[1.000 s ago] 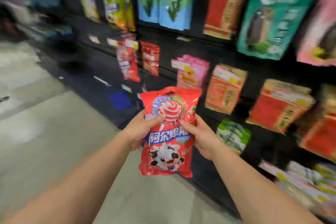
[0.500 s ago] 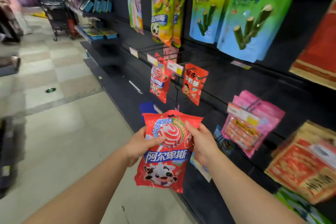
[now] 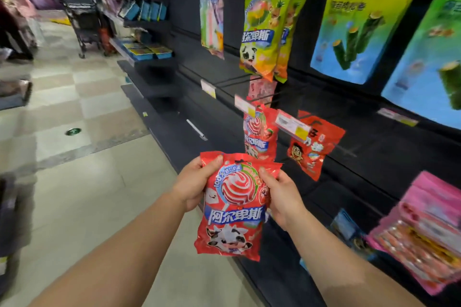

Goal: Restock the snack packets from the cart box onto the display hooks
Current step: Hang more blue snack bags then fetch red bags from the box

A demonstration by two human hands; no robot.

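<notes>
Item: red lollipop packet (image 3: 235, 203), held upright at chest height, just below and in front of the matching packet (image 3: 259, 132) already hanging on its display hook (image 3: 268, 103).
Grip: my left hand (image 3: 193, 182) pinches the packet's top left corner; my right hand (image 3: 282, 197) pinches its right edge.
Handling note, as I judge it: keep the top hole flat and level, raise it to the hook's tip, slide it back behind the price tag (image 3: 244, 104).
</notes>
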